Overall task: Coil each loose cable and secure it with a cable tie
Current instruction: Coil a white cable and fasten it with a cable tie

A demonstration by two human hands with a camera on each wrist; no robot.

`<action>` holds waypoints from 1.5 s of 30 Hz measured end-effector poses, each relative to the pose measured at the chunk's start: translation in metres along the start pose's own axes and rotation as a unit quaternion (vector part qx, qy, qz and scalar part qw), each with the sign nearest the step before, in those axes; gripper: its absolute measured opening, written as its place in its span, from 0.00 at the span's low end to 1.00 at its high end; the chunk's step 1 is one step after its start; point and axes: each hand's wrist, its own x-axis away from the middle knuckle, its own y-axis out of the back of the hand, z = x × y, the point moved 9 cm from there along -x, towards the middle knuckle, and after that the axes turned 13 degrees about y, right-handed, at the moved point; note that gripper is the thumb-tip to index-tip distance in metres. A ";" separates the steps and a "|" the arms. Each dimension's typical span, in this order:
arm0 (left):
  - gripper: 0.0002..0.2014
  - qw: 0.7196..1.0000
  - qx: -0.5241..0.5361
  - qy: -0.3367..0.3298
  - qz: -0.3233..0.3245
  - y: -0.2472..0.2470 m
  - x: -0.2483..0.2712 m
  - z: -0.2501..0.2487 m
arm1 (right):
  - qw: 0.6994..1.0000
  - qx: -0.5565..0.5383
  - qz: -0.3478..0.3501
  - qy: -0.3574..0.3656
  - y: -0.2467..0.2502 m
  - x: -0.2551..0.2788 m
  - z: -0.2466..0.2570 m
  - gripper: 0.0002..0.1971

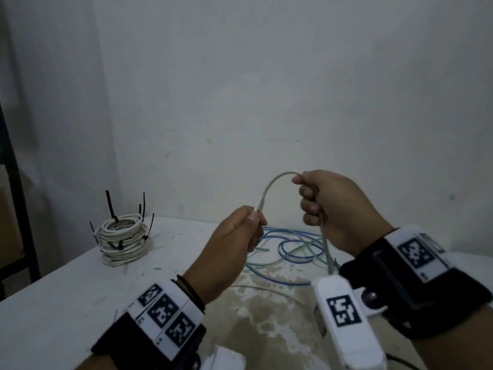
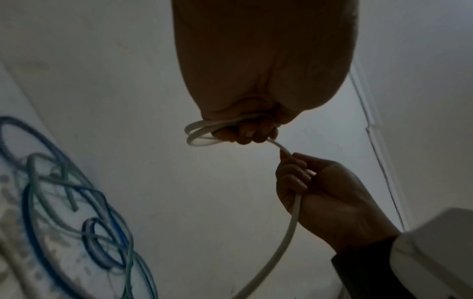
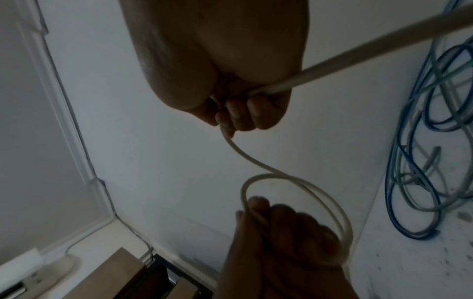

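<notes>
A white cable [image 1: 269, 189] arches between both hands above the table. My left hand [image 1: 240, 236] grips small loops of it [image 2: 197, 133], seen as a double ring [image 3: 294, 202] around the fingers in the right wrist view. My right hand [image 1: 317, 201] is curled round the same cable [image 3: 332, 66] higher up and to the right; below it the cable hangs down to the table [image 1: 327, 252]. Loose blue and green cables [image 1: 288, 249] lie tangled on the table behind the hands.
A stack of white coils [image 1: 122, 241] bound with black cable ties stands at the table's back left. The white table [image 1: 80, 289] is stained brown in the middle. A wall rises right behind it. Dark shelving [image 1: 16, 182] stands at far left.
</notes>
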 end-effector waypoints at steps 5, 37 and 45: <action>0.15 0.996 0.062 0.045 -0.038 -0.002 -0.006 0.010 | 0.993 0.070 0.008 0.097 -0.019 0.013 -0.005 0.12; 0.18 0.979 0.191 0.067 -0.024 -0.019 -0.020 0.036 | 0.933 0.247 0.020 0.261 -0.025 0.025 -0.027 0.11; 0.18 0.914 0.372 0.163 -0.001 -0.018 -0.045 0.055 | 0.905 0.276 0.091 0.310 -0.040 0.014 -0.043 0.09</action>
